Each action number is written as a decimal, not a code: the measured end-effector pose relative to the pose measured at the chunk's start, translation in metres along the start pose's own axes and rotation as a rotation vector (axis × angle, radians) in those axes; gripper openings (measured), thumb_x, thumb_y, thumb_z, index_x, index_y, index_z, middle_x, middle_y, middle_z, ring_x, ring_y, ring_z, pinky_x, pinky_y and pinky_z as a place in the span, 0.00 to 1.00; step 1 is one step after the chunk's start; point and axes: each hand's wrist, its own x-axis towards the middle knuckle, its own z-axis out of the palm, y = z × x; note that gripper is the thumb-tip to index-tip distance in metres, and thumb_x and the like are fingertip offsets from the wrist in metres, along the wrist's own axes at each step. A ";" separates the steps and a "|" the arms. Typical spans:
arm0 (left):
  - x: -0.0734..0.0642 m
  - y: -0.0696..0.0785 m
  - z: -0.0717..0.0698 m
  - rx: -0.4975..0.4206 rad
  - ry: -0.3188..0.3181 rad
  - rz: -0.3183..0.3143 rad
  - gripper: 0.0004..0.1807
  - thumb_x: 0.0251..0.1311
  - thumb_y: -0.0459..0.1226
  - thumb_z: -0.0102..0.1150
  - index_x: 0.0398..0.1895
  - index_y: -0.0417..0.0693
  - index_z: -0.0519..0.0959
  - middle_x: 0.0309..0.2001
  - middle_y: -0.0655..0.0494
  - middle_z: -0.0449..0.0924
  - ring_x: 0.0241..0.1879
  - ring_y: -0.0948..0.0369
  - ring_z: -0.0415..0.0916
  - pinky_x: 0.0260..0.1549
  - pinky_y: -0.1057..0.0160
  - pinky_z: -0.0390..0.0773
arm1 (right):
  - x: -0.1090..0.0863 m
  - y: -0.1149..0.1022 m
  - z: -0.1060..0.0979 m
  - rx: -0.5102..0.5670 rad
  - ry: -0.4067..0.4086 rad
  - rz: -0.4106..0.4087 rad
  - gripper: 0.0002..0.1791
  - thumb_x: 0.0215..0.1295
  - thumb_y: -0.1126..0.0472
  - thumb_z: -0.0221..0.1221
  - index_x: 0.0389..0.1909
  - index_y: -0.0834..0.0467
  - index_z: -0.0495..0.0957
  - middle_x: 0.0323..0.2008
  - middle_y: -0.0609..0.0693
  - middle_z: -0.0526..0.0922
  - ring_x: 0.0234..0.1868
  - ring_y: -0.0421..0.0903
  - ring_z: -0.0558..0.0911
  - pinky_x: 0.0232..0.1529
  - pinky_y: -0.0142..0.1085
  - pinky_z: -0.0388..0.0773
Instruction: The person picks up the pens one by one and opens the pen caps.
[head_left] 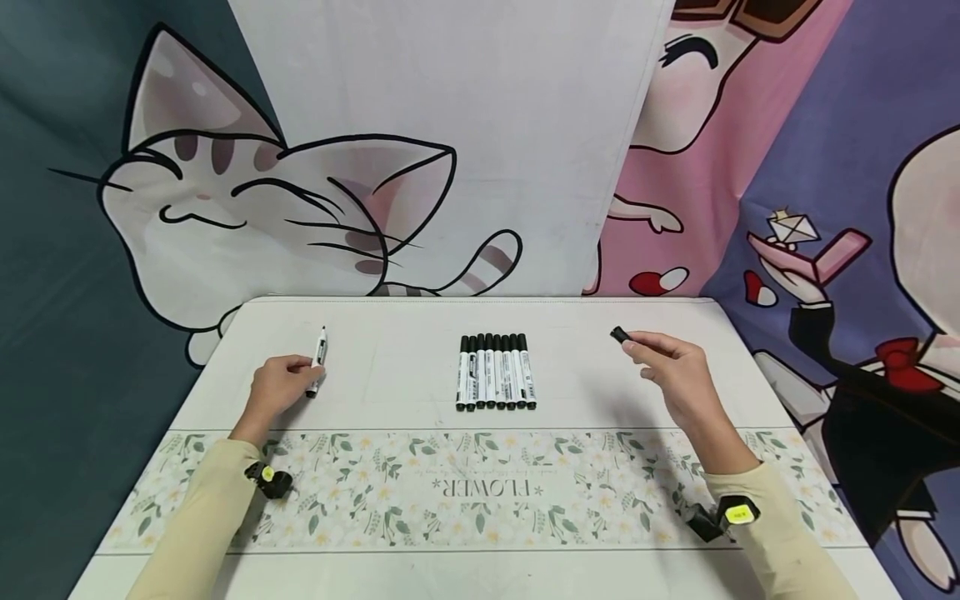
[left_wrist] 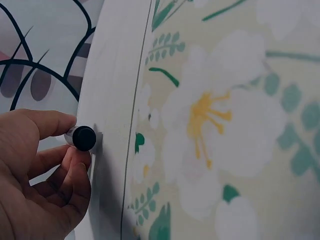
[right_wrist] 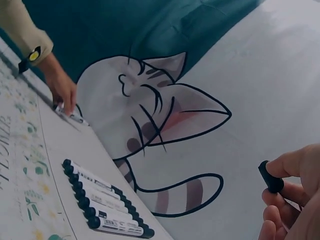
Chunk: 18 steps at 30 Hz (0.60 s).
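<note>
At the left of the table, my left hand [head_left: 279, 385] pinches an uncapped white marker [head_left: 320, 354], its bare tip pointing away from me. In the left wrist view the marker's black end [left_wrist: 84, 138] shows between thumb and fingers. Over the right side, my right hand [head_left: 675, 371] is raised and pinches a black marker cap [head_left: 619, 334]. The right wrist view has the cap [right_wrist: 270, 177] between thumb and fingertips. Midway between the hands, a row of capped black-and-white markers [head_left: 497, 372] lies side by side, caps at the far end.
The white table [head_left: 405, 325] carries a floral printed band [head_left: 360, 492] across its near half. A hanging cloth with a cartoon cat [head_left: 247, 208] stands right behind the table's far edge. More printed cloth [head_left: 795, 150] hangs on the right.
</note>
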 end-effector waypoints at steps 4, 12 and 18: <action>0.000 -0.002 0.001 0.006 0.001 -0.007 0.25 0.69 0.47 0.60 0.57 0.34 0.81 0.49 0.37 0.83 0.43 0.48 0.81 0.35 0.59 0.76 | 0.004 -0.001 -0.007 0.103 0.011 0.083 0.07 0.66 0.56 0.69 0.43 0.49 0.88 0.39 0.39 0.86 0.43 0.42 0.78 0.39 0.29 0.80; 0.001 -0.004 0.003 0.017 0.014 0.001 0.24 0.67 0.46 0.62 0.53 0.33 0.83 0.44 0.39 0.85 0.40 0.49 0.82 0.32 0.63 0.74 | 0.011 0.001 -0.019 0.177 0.055 0.115 0.05 0.67 0.55 0.69 0.41 0.49 0.88 0.36 0.40 0.88 0.39 0.40 0.79 0.38 0.29 0.80; 0.002 -0.003 0.003 0.028 0.025 0.013 0.22 0.67 0.45 0.63 0.50 0.34 0.84 0.41 0.40 0.86 0.36 0.50 0.82 0.30 0.63 0.74 | 0.018 0.004 -0.029 0.199 0.080 0.141 0.04 0.67 0.56 0.69 0.40 0.49 0.88 0.35 0.39 0.88 0.37 0.38 0.80 0.36 0.29 0.79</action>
